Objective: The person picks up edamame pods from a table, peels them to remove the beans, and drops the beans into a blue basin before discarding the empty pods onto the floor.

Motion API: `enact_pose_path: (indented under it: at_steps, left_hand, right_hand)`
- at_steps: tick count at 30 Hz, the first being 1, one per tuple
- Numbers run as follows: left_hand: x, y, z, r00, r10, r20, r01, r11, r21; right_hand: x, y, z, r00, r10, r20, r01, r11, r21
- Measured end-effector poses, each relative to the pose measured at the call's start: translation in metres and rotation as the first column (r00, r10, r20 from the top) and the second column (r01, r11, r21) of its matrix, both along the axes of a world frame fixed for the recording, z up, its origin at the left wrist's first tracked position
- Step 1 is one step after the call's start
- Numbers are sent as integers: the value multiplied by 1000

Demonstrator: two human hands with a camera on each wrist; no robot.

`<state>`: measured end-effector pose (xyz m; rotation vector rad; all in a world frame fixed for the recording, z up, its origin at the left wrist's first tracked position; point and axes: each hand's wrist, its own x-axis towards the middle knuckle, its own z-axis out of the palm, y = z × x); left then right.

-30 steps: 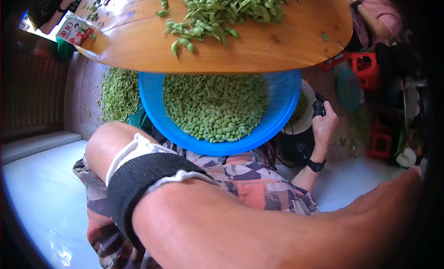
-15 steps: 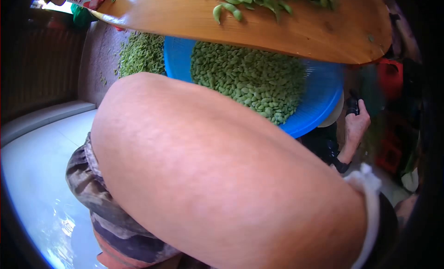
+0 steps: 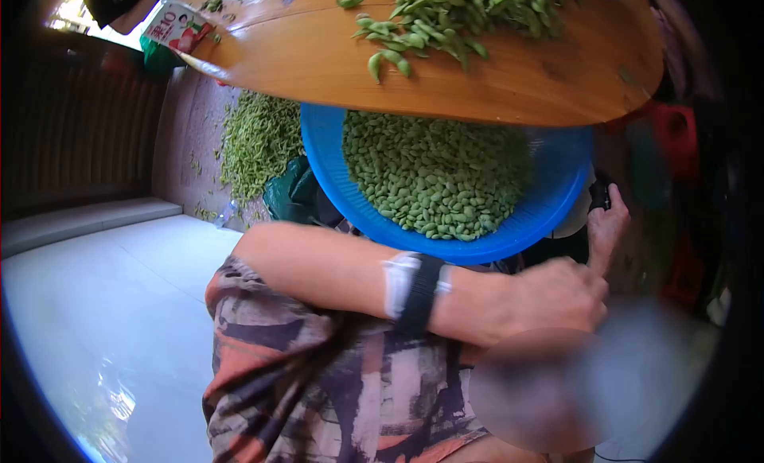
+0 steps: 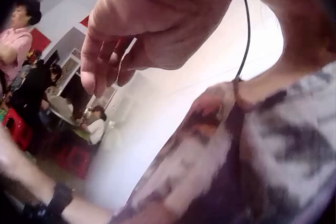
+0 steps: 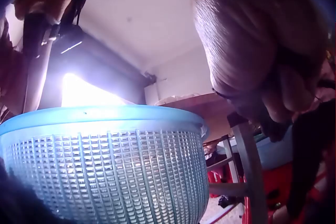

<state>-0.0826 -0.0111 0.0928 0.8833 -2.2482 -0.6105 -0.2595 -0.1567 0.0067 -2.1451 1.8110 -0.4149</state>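
In the head view my left arm crosses my lap, with a black band [image 3: 420,296] round the wrist. My left hand [image 3: 557,300] is blurred beside my right forearm; in the left wrist view its fingers [image 4: 89,77] hang loosely bent around nothing. My right hand [image 3: 609,224] is low beside the blue colander [image 3: 326,169], black covering [image 3: 600,194] on its fingers. The right wrist view shows its bare fingers [image 5: 294,90] loosely curled. Shelled green beans [image 3: 446,180] fill much of the colander, whose far edge is hidden under the tabletop.
The wooden table [image 3: 294,57] overhangs the colander and bears a heap of soybean pods [image 3: 477,17] and a printed packet [image 3: 177,25]. Discarded husks [image 3: 259,141] and a green bag [image 3: 290,191] are on the floor at left. A red stool [image 3: 675,137] stands at right.
My left arm swung up close across the head view, then dropped lower over my lap, the hand now by my right forearm. The view shifted, so table and colander appear further right.
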Motion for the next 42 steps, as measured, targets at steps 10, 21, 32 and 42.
enact_pose_path:
  at_steps: [10, 21, 32, 42]
  left_hand:
    - [175, 26, -9, 533, 837, -123, -842, 510, -174]
    - [213, 13, -21, 423, 899, 109, -884, 436, -167]
    - [199, 8, -20, 383, 911, 156, -866, 413, -283]
    - [124, 21, -23, 448, 778, -441, -332, 603, 726]
  right_hand:
    - [14, 7, 13, 944, 208, 256, -95, 915, -393]
    - [80, 35, 67, 822, 332, 462, -175, 920, -349]
    - [120, 57, 66, 665, 580, 470, -507, 813, -287]
    - [136, 76, 67, 365, 121, 923, -733, 649, 205]
